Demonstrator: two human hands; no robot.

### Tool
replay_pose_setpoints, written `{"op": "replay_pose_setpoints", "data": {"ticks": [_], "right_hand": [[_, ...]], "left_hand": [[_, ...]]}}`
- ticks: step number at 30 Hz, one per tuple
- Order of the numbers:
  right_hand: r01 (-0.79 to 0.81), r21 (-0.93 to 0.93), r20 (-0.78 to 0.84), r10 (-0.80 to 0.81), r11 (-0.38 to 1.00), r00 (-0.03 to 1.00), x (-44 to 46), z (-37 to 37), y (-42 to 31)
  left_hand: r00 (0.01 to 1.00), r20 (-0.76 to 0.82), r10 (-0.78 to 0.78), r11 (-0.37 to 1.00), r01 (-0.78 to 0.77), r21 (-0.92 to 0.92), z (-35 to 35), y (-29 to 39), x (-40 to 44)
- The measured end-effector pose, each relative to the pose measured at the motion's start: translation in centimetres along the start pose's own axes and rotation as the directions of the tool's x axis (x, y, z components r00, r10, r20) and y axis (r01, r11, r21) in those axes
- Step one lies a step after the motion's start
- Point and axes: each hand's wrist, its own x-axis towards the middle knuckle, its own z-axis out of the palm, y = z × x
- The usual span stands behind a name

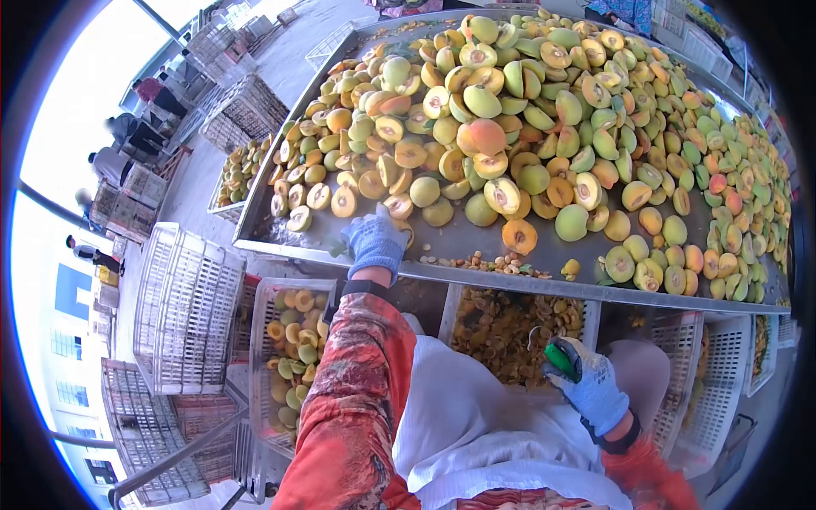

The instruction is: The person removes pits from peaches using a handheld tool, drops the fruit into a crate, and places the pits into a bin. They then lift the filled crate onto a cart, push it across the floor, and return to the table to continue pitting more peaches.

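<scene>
A metal worktop (455,238) carries a wide heap of whole and cut fruit (501,195). Beneath its near edge, a white crate (591,325) holds scraps. The left hand (376,242) meets the nearest fruit, its grip impossible to tell; the right hand (599,395) clasps a green handle (561,357).

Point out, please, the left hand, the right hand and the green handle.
Left hand (376,244): head view, gloved back.
Right hand (597,393): head view, gloved back.
Green handle (558,359): head view, exposed green surface.

Rimmed metal table (476,274), heaped fruit (503,197), many halved, scattered pits (486,263)
</scene>
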Motion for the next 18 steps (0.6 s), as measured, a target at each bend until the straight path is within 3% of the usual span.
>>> {"op": "replay_pose_setpoints", "data": {"ticks": [1, 3, 5, 6, 7, 8, 9, 10, 11, 12, 13, 15, 17, 18], "right_hand": [[-0.076, 0.151, 0.022, 0.074, 0.986, 0.997, -0.2, -0.7, -0.8], [-0.04, 0.196, 0.023, 0.036, 0.98, 0.999, -0.2, -2.0, -0.7], [-0.391, 0.551, 0.355, 0.217, 0.737, 0.91, -0.4, -2.4, 1.0], [-0.391, 0.552, 0.354, 0.218, 0.737, 0.909, -0.5, -2.0, 1.3], [-0.235, 0.319, 0.208, 0.174, 0.918, 0.962, -0.5, -1.3, 1.7], [-0.078, 0.032, 0.077, 0.076, 0.996, 0.994, -0.4, -0.7, 2.2], [0.049, -0.271, -0.017, -0.056, 0.961, 0.998, -0.3, 0.0, 2.4], [0.036, -0.076, -0.037, -0.039, 0.996, 0.999, -0.3, 0.4, 2.4], [0.041, -0.069, -0.03, -0.044, 0.997, 0.999, -0.3, 0.9, 2.3], [0.062, -0.044, -0.039, -0.064, 0.997, 0.997, -0.2, 1.3, 2.1], [0.08, -0.022, -0.048, -0.081, 0.997, 0.996, -0.1, 1.6, 1.7], [0.1, 0.008, -0.062, -0.099, 0.995, 0.993, 0.0, 2.0, 0.1], [0.084, 0.035, -0.077, -0.082, 0.996, 0.994, -0.1, 2.2, -1.7], [0.167, -0.002, -0.081, -0.166, 0.986, 0.983, 0.2, 2.0, -2.8]], "left_hand": [[1.0, -0.003, 0.013, 1.0, -0.013, -0.006, 1.0, 0.7, 0.7], [0.996, 0.059, -0.069, 0.997, 0.067, 0.035, 1.9, 2.0, 0.8], [0.995, 0.095, -0.032, 0.999, 0.03, 0.032, 2.4, 1.9, 0.9], [0.998, -0.017, 0.056, 0.991, -0.057, -0.12, 2.6, 1.2, 0.3], [0.982, -0.145, 0.123, 0.953, -0.158, -0.259, 2.6, 0.4, -0.4], [0.949, -0.302, 0.088, 0.733, -0.267, -0.625, 2.5, -0.4, -1.3], [0.901, -0.428, -0.067, 0.252, -0.4, -0.881, 2.0, 0.0, -2.0], [0.976, -0.178, -0.129, -0.087, -0.19, -0.978, 1.2, -1.1, -3.5], [0.991, 0.085, -0.102, -0.421, 0.034, -0.906, -1.5, -1.8, -6.0], [0.987, 0.138, 0.078, -0.71, 0.152, -0.688, 0.2, -3.1, -6.7], [0.956, 0.119, 0.268, -0.88, 0.293, -0.375, 2.0, -4.2, -7.5], [0.916, 0.2, 0.349, -0.862, 0.397, -0.314, 0.3, -1.6, -11.8], [0.925, 0.122, 0.361, -0.742, 0.364, -0.563, 1.8, 0.2, -14.4], [0.914, 0.124, 0.385, -0.607, 0.353, -0.712, 0.9, 1.0, -16.0]]}}
